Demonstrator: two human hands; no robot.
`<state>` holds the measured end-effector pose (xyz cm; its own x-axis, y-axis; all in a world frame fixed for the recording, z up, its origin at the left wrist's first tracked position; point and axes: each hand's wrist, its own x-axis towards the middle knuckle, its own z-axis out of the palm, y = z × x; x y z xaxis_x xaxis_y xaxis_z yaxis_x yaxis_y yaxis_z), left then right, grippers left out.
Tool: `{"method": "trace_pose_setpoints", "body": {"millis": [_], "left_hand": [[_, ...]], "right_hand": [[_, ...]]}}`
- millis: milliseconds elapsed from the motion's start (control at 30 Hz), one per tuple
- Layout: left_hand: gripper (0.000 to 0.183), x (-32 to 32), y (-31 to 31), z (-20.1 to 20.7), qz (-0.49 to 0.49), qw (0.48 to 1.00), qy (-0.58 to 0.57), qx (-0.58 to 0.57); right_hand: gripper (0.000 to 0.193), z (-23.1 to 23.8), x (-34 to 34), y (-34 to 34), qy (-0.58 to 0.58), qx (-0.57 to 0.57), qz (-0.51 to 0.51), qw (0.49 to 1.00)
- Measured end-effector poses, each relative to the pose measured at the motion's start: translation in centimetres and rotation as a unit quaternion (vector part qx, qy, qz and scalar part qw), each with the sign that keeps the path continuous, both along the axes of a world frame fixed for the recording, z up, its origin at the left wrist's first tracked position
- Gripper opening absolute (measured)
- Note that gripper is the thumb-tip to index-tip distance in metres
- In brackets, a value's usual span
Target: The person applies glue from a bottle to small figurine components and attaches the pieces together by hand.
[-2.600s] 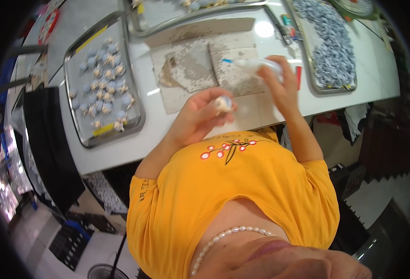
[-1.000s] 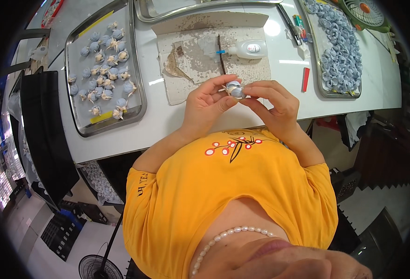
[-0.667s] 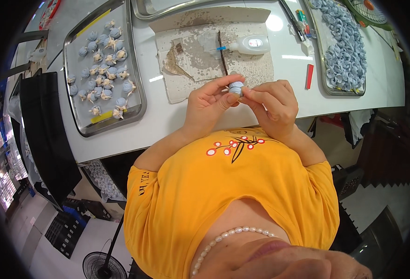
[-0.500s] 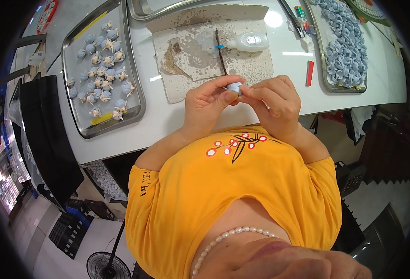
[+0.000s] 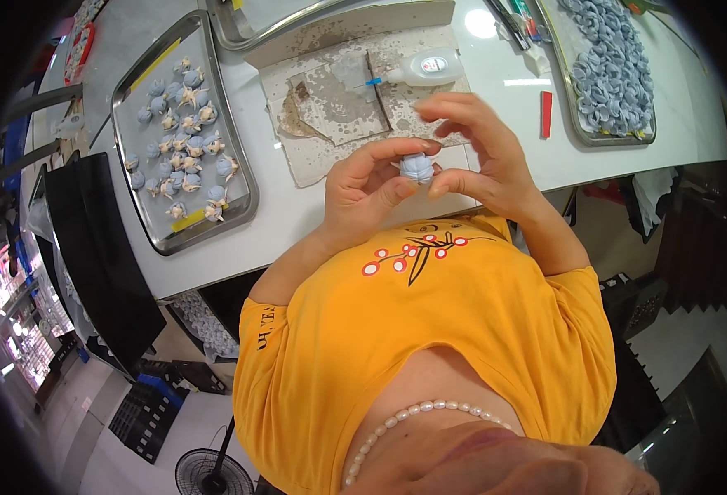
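Between the thumb and fingers of my left hand (image 5: 362, 186) is a small pale blue, layered ball like a flower bud (image 5: 417, 168). My right hand (image 5: 502, 165) is open, its index finger raised and spread away from the thumb. The right thumb tip lies close beside the bud; I cannot tell whether it touches. Beyond my hands lies a stained cardboard sheet (image 5: 330, 169). A white bottle (image 5: 432, 68) rests on it, near a thin dark stick (image 5: 379, 99) with a blue clip-like piece.
To the left, a metal tray (image 5: 252, 194) holds several blue buds with cream tips. At the far right, another tray (image 5: 582, 124) is heaped with blue petal pieces. A red strip (image 5: 545, 114) and some slim tools (image 5: 508, 23) lie on the white table (image 5: 668, 161).
My right hand has let go of the bud, its fingers spreading up and apart. More of the bud shows in my left hand. The whole view has shifted slightly.
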<state>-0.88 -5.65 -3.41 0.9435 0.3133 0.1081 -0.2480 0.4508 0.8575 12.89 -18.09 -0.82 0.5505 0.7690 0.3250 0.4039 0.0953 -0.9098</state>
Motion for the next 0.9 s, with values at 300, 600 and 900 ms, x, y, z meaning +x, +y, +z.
{"method": "trace_pose_setpoints", "body": {"millis": [300,600,900], "left_hand": [[0.032,0.3,-0.3,0.3,-0.032,0.997,0.032,0.060],[0.020,0.9,0.2,1.5,-0.007,0.986,-0.004,0.168],[0.023,-1.7,3.0,2.6,-0.094,0.965,0.065,0.235]], "right_hand": [[0.046,-0.7,0.3,-0.9,0.214,-0.047,0.175,0.960],[0.040,-0.9,0.7,-0.8,0.132,0.019,0.179,0.975],[0.062,-1.6,-0.2,0.2,0.130,-0.025,0.270,0.954]]}}
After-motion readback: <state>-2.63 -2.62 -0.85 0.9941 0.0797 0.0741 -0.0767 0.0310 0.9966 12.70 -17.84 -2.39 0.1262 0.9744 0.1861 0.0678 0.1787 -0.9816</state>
